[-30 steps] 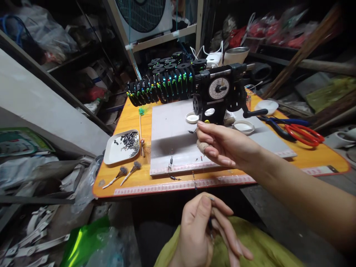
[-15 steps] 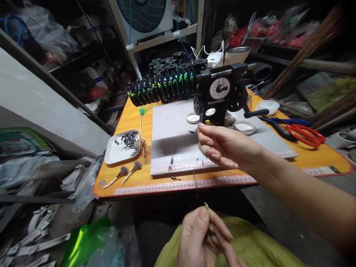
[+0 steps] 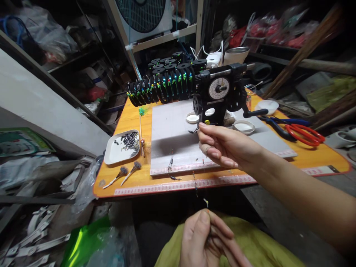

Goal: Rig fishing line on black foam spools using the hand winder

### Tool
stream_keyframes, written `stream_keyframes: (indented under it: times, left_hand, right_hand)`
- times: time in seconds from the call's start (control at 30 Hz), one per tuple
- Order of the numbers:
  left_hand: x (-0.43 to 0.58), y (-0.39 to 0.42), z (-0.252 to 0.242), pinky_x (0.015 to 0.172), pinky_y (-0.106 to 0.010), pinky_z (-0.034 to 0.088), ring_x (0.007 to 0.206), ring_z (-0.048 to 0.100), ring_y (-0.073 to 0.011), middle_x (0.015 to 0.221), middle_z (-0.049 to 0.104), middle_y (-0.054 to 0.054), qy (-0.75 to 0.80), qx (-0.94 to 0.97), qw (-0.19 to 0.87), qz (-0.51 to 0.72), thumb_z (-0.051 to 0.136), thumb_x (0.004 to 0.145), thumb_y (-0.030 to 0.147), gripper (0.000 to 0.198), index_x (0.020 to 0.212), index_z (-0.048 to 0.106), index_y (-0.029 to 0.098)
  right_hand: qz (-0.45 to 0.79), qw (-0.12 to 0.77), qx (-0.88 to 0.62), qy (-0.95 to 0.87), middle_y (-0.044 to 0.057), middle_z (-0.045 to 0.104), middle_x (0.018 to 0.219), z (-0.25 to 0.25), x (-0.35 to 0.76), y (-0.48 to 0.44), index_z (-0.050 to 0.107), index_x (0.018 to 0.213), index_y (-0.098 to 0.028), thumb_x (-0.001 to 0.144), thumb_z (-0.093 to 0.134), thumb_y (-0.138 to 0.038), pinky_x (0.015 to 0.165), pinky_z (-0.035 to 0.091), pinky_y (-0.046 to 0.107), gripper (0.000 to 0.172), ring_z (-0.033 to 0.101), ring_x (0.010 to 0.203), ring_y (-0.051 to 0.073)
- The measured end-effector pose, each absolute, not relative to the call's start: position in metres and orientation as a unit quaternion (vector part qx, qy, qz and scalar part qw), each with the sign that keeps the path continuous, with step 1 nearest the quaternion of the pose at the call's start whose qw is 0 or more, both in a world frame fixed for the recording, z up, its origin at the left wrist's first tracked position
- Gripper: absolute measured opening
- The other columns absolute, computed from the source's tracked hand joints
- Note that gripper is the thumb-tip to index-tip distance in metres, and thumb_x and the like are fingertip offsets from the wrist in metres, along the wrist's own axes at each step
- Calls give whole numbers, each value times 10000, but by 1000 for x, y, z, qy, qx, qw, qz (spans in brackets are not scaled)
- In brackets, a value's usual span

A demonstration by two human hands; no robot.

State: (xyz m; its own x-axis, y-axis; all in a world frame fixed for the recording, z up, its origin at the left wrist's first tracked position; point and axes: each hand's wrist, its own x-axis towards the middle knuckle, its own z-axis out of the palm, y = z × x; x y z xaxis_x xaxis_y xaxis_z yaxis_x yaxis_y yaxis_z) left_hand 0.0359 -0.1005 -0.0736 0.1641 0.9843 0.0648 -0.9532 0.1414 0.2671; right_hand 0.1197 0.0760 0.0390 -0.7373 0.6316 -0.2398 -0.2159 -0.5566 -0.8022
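Observation:
My right hand is raised over the grey board, its fingers pinched on a thin fishing line near the black winding machine. My left hand is low above my lap, thumb and fingers closed on the lower end of that line. A small pale bead and a few dark pieces hang on the line between the two hands. A row of black spools with coloured line stands behind the board.
The orange table carries a white tray of small black parts, two small brushes, white caps, red scissors and blue pliers. Shelves with clutter, a fan and scrap on the floor surround it.
My left hand dropped lower toward my lap and drew the line down, so the small bead now shows above its thumb. My right hand stayed almost still.

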Motion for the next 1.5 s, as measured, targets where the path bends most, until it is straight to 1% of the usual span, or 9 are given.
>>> stream_keyframes:
  times: [0.27, 0.47, 0.57, 0.67, 0.77, 0.9, 1.03, 1.3, 1.5]
  left_hand:
    - [38, -105, -75, 321, -139, 434, 503, 706, -210, 586, 724, -110, 100, 110, 737, 660, 349, 996, 341, 483, 772, 697, 91]
    - [28, -95, -71, 298, -165, 385, 378, 647, -173, 603, 737, -99, 271, 200, 718, 609, 375, 974, 464, 496, 752, 652, 116]
    - [13, -85, -65, 414, -187, 439, 415, 631, -119, 728, 753, -87, 471, 368, 604, 527, 381, 979, 464, 421, 1083, 621, 133]
    - [-3, -74, -55, 496, -218, 440, 430, 559, -106, 611, 668, -1, 599, 514, 453, 414, 401, 986, 395, 470, 1394, 421, 163]
    - [-14, -60, -39, 462, -229, 389, 423, 490, -114, 520, 558, 35, 606, 557, 376, 425, 422, 980, 367, 396, 1327, 521, 203]
    - [-11, -32, -16, 580, -239, 455, 714, 617, -153, 888, 664, -58, 566, 530, 315, 547, 521, 939, 338, 258, 1141, 644, 234]
    - [-2, -5, -7, 800, -292, 462, 900, 597, -183, 982, 633, -65, 502, 531, 346, 588, 529, 937, 324, 189, 1044, 630, 206]
    - [-2, -15, -6, 686, -262, 348, 705, 415, -132, 708, 439, 10, 374, 451, 536, 608, 542, 925, 276, 211, 740, 501, 182]
    - [-1, -38, -17, 777, -306, 378, 784, 501, -177, 727, 530, -33, 328, 400, 608, 602, 583, 880, 260, 187, 719, 578, 165]
  right_hand:
    - [846, 256, -260, -390, -28, 520, 459, 39, 121, 77, 437, 621, -173, 972, 403, -449, 197, 231, 95, 448, 382, 230, 38]
    - [840, 263, -251, -403, -22, 536, 474, 40, 121, 77, 441, 626, -171, 980, 394, -434, 210, 243, 95, 444, 406, 245, 38]
    - [798, 285, -244, -472, -8, 579, 489, 41, 123, 78, 516, 701, -157, 980, 426, -357, 246, 297, 98, 355, 435, 264, 41]
    - [748, 283, -238, -551, -5, 610, 508, 42, 128, 80, 585, 825, -135, 971, 466, -304, 268, 313, 102, 252, 461, 278, 46]
    - [731, 262, -229, -586, -11, 619, 532, 42, 132, 81, 609, 898, -124, 972, 478, -310, 274, 304, 96, 239, 482, 296, 44]
    - [735, 246, -221, -593, -12, 628, 550, 44, 133, 81, 625, 940, -128, 972, 481, -341, 273, 316, 107, 259, 480, 294, 45]
    - [756, 234, -210, -574, 0, 636, 550, 46, 133, 77, 629, 957, -124, 960, 493, -337, 264, 289, 105, 253, 465, 274, 47]
    - [849, 233, -235, -411, -11, 566, 459, 44, 123, 75, 440, 648, -172, 975, 383, -415, 219, 229, 93, 411, 394, 227, 46]
    - [847, 228, -252, -408, -26, 538, 463, 46, 120, 78, 440, 654, -180, 963, 398, -440, 203, 199, 99, 406, 374, 223, 46]
